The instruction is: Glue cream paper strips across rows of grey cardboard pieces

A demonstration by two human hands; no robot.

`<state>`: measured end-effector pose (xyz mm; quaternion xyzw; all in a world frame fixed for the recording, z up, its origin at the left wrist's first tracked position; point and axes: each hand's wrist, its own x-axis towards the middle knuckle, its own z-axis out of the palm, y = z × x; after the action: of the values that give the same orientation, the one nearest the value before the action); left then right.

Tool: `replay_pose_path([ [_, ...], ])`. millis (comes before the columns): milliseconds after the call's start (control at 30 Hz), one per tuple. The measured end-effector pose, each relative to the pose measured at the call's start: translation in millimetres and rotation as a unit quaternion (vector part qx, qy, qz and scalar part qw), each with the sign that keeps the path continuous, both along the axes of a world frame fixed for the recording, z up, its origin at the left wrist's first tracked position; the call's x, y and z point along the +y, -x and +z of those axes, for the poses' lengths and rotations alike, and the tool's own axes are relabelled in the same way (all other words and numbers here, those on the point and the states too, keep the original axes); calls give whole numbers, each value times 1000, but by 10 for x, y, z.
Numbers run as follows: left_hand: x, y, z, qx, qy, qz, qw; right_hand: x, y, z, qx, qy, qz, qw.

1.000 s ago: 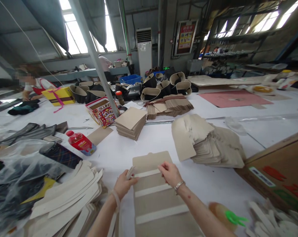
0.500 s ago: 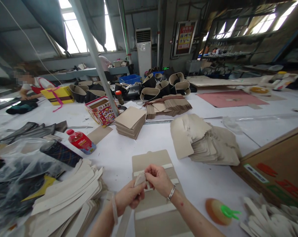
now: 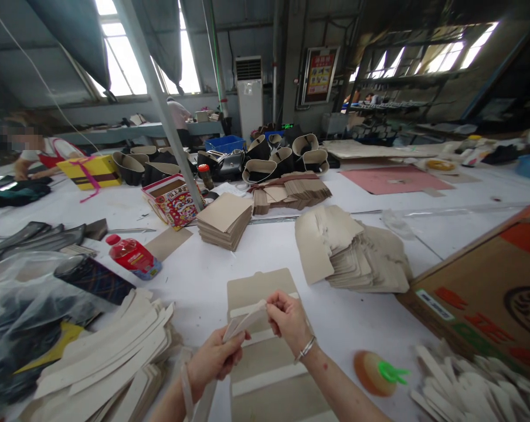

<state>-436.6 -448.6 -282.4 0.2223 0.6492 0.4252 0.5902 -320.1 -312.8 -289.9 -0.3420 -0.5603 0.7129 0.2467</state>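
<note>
Between my two hands stretches a pale strip (image 3: 250, 318), which looks folded or doubled near the left end. My left hand (image 3: 221, 355) is closed round its lower end, thumb on top. The fingertips of my right hand (image 3: 286, 316) pinch the upper end. Both hands are over a grey-beige board panel (image 3: 256, 285), which lies flat with several white bands across it. The right hand hides part of the upper bands. A translucent strip (image 3: 204, 404) hangs down beside my left wrist.
Left lies a heap of long pale board pieces (image 3: 111, 346); at right are a bottle with a green nozzle (image 3: 374, 373), loose white strips (image 3: 462, 387) and a carton (image 3: 489, 293). Beyond are board stacks (image 3: 225, 220), torn-edged boards (image 3: 348, 252) and a red bottle (image 3: 133, 257). A person sits far left.
My hands have moved apart, and more of the strip now shows between them. The camera view has shifted slightly to the right.
</note>
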Motion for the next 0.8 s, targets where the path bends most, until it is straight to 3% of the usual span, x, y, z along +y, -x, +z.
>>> replay_pose_path([
  [167,-19,-143,116,-65,-23,-8,998,-134,28,-11,34,79,18,996],
  [300,-89,-189,200,-121,-55,-7,991,-148,8,31,63,173,-19,983],
  [567,-392,-138,188,-196,-53,113,973,-114,-166,203,130,238,-45,961],
  [800,-684,86,185,-23,0,265,964,-39,-345,377,179,212,-33,960],
])
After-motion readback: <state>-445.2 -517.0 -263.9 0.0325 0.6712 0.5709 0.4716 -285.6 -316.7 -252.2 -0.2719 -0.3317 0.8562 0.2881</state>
